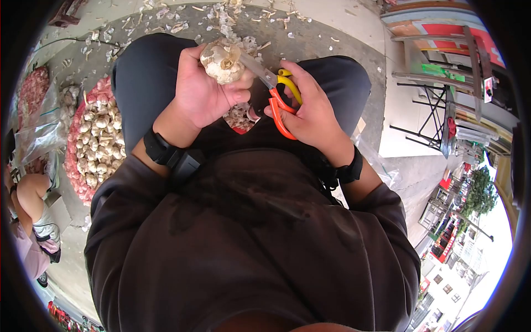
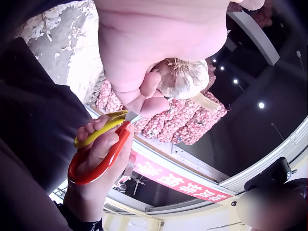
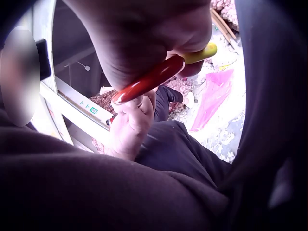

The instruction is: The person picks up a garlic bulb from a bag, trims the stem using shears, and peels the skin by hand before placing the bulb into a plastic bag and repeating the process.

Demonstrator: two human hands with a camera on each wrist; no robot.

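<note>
In the head view my left hand holds a whole garlic bulb above my lap, its pale papery skin on. The left wrist view shows the roots of the bulb and its short cut stem. My right hand grips scissors with one orange-red and one yellow handle, fingers and thumb through the loops. Their blades point at the bulb's stem side, and the tips overlap its edge in the head view. In the right wrist view the hand hides the blades behind the red handle.
Beside my left leg stands a pink net sack full of garlic bulbs. Trimmings lie between my legs, and skins and stems litter the floor ahead. Another person's leg is at far left. A pink plastic sheet lies on the floor.
</note>
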